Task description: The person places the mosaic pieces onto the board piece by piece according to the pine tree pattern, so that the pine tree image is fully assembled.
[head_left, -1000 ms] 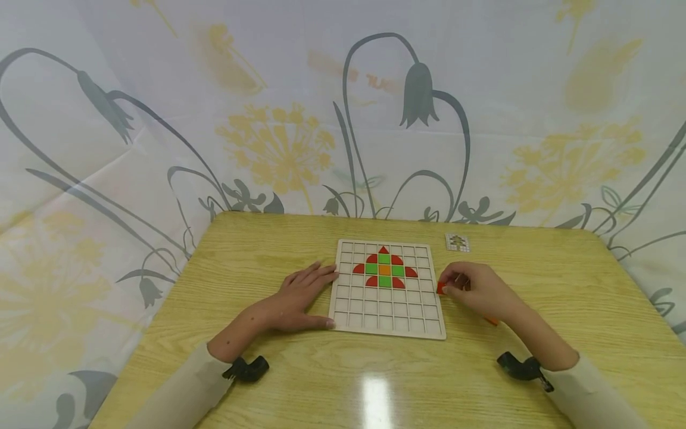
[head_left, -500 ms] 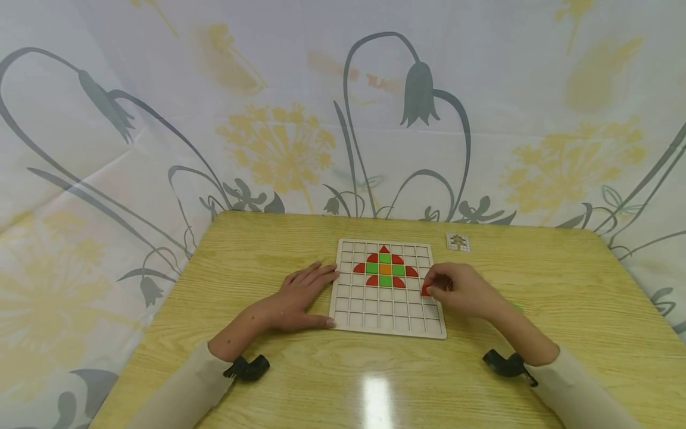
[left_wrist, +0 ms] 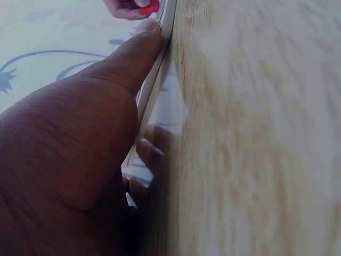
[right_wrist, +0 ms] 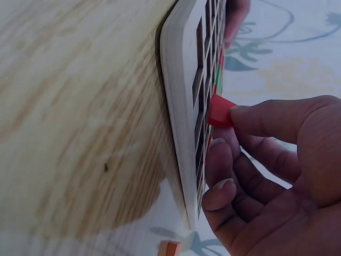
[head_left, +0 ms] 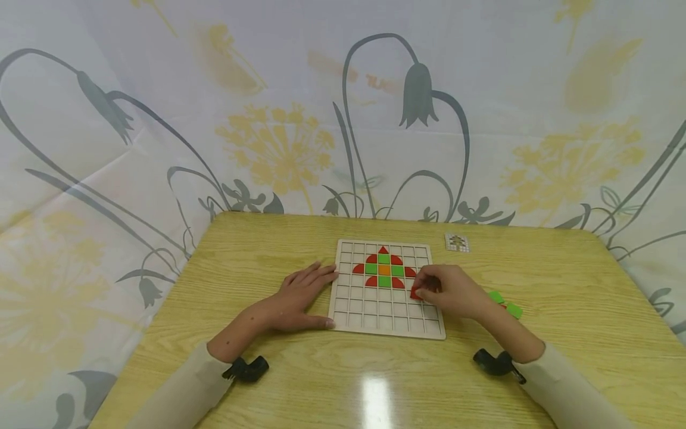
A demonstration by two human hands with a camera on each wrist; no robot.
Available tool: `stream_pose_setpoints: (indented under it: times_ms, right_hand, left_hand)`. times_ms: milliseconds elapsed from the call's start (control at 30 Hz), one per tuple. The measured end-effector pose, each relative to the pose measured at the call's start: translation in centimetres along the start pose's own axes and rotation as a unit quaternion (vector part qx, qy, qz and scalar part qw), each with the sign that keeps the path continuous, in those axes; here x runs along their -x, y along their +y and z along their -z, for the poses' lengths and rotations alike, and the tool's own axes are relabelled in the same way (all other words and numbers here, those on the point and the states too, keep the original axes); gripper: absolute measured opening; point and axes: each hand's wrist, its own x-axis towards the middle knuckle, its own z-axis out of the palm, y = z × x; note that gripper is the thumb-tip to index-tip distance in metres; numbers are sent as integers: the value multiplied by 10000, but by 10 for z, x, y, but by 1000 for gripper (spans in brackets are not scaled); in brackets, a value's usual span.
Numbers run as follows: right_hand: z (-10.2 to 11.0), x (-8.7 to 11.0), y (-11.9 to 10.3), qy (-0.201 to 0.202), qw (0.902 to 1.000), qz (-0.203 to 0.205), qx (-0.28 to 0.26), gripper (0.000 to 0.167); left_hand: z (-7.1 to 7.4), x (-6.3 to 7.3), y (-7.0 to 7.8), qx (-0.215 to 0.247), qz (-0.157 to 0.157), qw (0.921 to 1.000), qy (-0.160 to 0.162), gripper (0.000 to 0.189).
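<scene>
A square wooden grid board [head_left: 370, 310] lies on the table, with red, green and orange tiles set in its upper cells around an orange square tile [head_left: 384, 270]. My left hand [head_left: 292, 305] rests flat at the board's left edge, fingers straight, fingertips and thumb touching the rim. Over the board's right side, my right hand [head_left: 452, 290] pinches a red tile [right_wrist: 220, 111] between thumb and finger. That tile is just above the grid in the right wrist view; whether it touches a cell I cannot tell. Its full outline is partly hidden by the fingers.
Loose green tiles [head_left: 514, 310] lie on the table right of the board, beside the right forearm, with a bit of red between them. A small patterned card [head_left: 457, 242] lies beyond the board's upper right corner. A flowered curtain [head_left: 289, 143] hangs behind the table.
My right hand has moved left from beside the board to over its right columns, carrying the red tile. Loose green tiles have come into sight behind it. The left hand stays put.
</scene>
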Motion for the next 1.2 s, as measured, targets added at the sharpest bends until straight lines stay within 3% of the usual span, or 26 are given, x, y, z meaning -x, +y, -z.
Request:
stream_pose_setpoints:
  times_ms: [767,1200]
  right_hand:
    - [-6,-4,-8,-67,9995,44,299,5]
    - [-2,7,-4,213,9990,93,388,8]
  left_hand:
    - [0,3,0,24,0,10000,26,99]
    - [-1,1,-1,-13,-17,10000,15,100]
